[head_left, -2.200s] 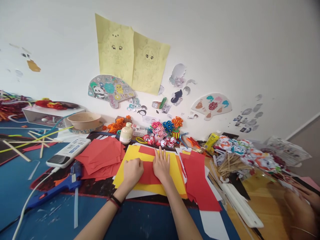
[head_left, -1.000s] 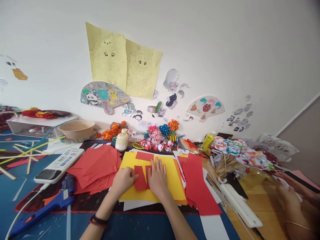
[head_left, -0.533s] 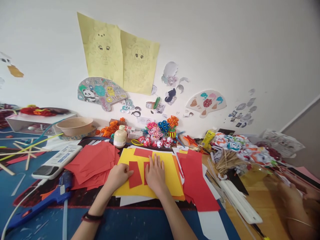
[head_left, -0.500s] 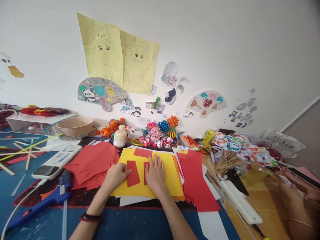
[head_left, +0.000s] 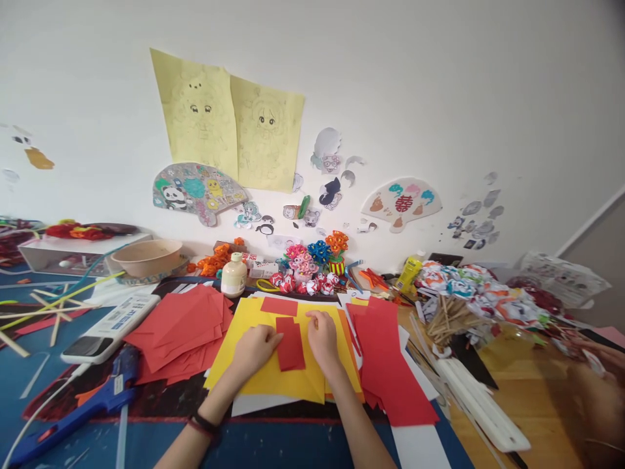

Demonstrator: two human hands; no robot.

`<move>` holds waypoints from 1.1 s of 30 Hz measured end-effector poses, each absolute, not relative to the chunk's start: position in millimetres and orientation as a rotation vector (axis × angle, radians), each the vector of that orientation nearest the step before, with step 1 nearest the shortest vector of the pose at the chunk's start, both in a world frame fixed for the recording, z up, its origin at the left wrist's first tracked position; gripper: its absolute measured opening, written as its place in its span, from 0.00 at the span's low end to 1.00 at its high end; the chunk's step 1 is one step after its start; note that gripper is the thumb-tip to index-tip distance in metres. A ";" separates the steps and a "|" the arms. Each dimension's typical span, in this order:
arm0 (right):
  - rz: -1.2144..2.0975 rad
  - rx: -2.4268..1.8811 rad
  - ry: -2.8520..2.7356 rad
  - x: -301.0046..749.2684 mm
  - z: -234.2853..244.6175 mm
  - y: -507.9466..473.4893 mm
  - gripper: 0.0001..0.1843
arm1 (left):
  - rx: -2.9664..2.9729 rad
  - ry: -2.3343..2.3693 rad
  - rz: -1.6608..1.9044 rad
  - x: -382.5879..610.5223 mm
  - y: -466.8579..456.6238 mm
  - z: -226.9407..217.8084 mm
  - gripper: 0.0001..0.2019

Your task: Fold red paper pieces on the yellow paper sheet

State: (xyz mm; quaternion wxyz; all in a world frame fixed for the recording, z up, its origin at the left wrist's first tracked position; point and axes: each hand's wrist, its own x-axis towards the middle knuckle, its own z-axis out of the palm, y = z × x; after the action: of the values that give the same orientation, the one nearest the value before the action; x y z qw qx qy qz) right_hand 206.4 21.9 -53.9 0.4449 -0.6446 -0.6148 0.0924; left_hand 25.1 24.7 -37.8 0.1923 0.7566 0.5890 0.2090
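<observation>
Two overlapping red paper rectangles (head_left: 291,345) lie on the middle of a yellow paper sheet (head_left: 263,384). My left hand (head_left: 254,352) is closed, with its thumb at their left edge, gripping the moved red rectangle; its other fingers are curled out of sight. To the right of these pieces, my right hand (head_left: 323,340) rests over the yellow sheet with its fingers curled in, apart from the red paper, and nothing shows in it. Another red paper strip (head_left: 279,306) lies near the far edge of the yellow sheet.
A red paper pile (head_left: 183,329) lies left, and long red sheets (head_left: 385,358) lie right. A glue gun (head_left: 114,384), a white power strip (head_left: 112,326) and a cream bottle (head_left: 234,276) stand around. Paper flowers (head_left: 319,251) line the wall. Another person's hand (head_left: 596,365) is far right.
My left hand has slid its red rectangle right, onto the other one. My right hand has lifted off that piece, shifted right and curled its spread fingers. The view has tilted slightly.
</observation>
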 end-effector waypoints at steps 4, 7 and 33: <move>0.250 -1.604 -1.602 205.6 -58.8 21.9 0.16 | 2.199 1.734 0.453 28.9 20.8 -39.4 0.18; 0.250 -1.598 -1.629 202.4 -60.6 21.1 0.16 | 2.232 1.736 0.412 29.5 18.6 -37.5 0.18; 0.632 -1.348 -1.600 207.5 -53.7 16.9 0.09 | 1.967 1.531 0.626 15.1 1.8 -33.6 0.11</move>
State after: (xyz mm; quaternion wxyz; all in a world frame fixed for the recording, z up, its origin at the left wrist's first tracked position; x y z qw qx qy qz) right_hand 207.5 16.9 -53.7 0.4598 -0.5477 -0.6502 0.2566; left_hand 15.1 1.8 -33.6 0.2819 0.7341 0.5717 0.2338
